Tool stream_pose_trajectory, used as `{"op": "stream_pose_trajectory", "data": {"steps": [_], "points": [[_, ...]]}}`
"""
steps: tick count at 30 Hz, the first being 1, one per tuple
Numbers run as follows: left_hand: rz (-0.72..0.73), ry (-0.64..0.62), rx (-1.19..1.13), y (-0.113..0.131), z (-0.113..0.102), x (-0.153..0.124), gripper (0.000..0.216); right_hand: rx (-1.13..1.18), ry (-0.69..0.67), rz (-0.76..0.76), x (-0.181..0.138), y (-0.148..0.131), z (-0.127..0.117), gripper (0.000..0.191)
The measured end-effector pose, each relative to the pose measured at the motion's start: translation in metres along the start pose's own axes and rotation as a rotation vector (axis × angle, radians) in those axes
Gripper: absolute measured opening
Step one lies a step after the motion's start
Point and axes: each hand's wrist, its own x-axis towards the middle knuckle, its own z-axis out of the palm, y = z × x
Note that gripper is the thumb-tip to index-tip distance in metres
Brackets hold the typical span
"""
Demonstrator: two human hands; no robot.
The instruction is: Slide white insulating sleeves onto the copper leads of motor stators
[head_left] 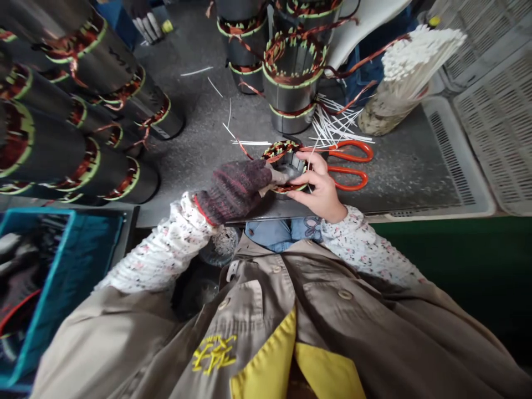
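Note:
A motor stator (281,148) with copper windings and yellow-green slot liners sits on the bench right in front of me. My left hand (241,188), in a dark knitted glove with pale fingertips, is closed on its left side, the fingertips at the bore. Bare, my right hand (318,185) is at the stator's right side. Its thumb and fingers pinch a thin white strip (312,155) that stands up between them. Just right of that hand lie scissors (351,160) with orange handles, their blades partly hidden. My fingers cover much of the stator's near side.
Stacked stators (293,83) stand behind, with copper leads sticking out; more stacks (124,100) fill the left. Loose white strips (336,122) lie near a jar (382,105) full of them. Plastic crates (494,127) stand right, a blue bin (62,277) lower left. Another gloved hand (147,25) appears at the top.

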Motion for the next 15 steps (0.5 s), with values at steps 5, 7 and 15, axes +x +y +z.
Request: {"op": "stream_pose_trajectory", "data": {"steps": [5, 7, 15], "points": [[0.118, -0.184, 0.223, -0.003, -0.017, 0.02, 0.028, 0.019, -0.002, -0.037, -0.001, -0.009, -0.009, 0.013], [0.181, -0.11, 0.177, -0.002, -0.019, 0.024, 0.03, 0.033, 0.127, -0.063, 0.004, -0.004, -0.023, 0.013], [0.293, -0.047, -0.155, -0.015, -0.007, 0.025, 0.018, -0.346, 0.724, 0.241, 0.088, 0.088, -0.128, 0.011]]}}
